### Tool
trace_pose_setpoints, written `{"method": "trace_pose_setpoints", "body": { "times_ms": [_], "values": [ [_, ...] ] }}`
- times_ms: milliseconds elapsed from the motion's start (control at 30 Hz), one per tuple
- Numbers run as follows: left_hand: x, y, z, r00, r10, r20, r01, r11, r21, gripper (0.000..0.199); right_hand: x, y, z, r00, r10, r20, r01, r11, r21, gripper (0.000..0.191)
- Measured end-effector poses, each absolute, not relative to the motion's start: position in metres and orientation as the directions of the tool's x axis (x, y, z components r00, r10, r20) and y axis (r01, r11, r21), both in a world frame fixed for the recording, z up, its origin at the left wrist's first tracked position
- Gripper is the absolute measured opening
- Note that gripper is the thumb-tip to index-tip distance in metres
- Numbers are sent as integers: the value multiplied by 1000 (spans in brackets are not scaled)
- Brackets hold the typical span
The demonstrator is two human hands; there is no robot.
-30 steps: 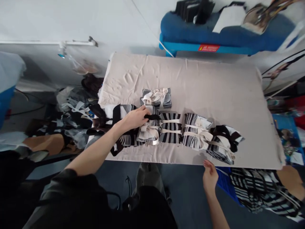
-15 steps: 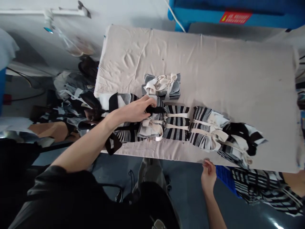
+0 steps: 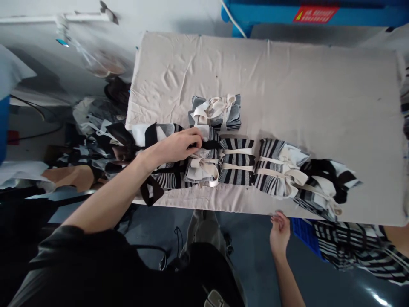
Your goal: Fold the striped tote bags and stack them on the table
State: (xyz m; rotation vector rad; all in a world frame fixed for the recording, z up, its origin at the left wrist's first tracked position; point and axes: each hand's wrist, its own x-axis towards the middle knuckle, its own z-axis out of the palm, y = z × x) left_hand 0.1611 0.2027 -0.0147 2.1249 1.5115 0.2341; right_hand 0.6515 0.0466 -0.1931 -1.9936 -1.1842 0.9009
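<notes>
My left hand (image 3: 184,144) reaches over a row of tied fabric bundles, its fingers closed around a black cloth tie (image 3: 211,145) on a striped grey-and-white bundle. A cream tie (image 3: 204,166) crosses the lower half of that bundle. Directly to its right lies a black-and-grey striped bundle (image 3: 237,161) bound with two cream bands. Under my left forearm, another black, white and grey bundle (image 3: 169,181) is partly covered. My right hand (image 3: 280,232) is low at the table's front edge, fingers loosely curled, with nothing visible in them.
The table (image 3: 313,94) has a wrinkled beige cloth cover. Behind the row lies a grey bundle (image 3: 217,111) with cream ties; two more bundles (image 3: 283,168) sit to the right. Fabric scraps (image 3: 102,140) heap at the left. A blue frame (image 3: 275,13) stands behind; striped cloth (image 3: 345,245) hangs front right.
My left hand has drawn slightly left, its fingers still at the black tie. My right hand has hardly moved. The view has shifted a little; the bundles lie as before.
</notes>
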Motion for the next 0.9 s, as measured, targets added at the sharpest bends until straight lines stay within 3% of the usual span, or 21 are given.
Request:
{"method": "trace_pose_setpoints", "body": {
  "times_ms": [233, 367, 467, 567, 700, 800, 900],
  "values": [
    [161, 197, -14, 341, 930, -138, 843, -238, 483, 20, 650, 30, -195, 344, 900, -266, 397, -396, -828, 48],
    [192, 177, 31, 234, 969, 82, 873, -247, 420, 27, 646, 11, -189, 402, 878, -262, 356, -413, -838, 43],
    [245, 152, 58, 277, 916, 290, 716, -398, 574, 22, 639, -25, -170, 438, 868, -234, 346, -403, -847, 35],
    [314, 135, 42, 488, 842, 232, 473, -478, 741, 18, 630, -76, -142, 467, 854, -228, 324, -405, -855, 31],
    [447, 119, -17, 801, 594, 75, 259, -457, 851, 14, 625, -150, -115, 570, 783, -249, 244, -451, -859, 31],
    [560, 67, -32, 983, 185, -21, 119, -538, 834, 15, 621, -225, -106, 745, 606, -278, 117, -530, -840, 30],
    [659, -27, -19, 958, -274, -81, -101, -592, 800, 21, 602, -321, -100, 911, 286, -296, -112, -520, -847, 29]
  ]
}}
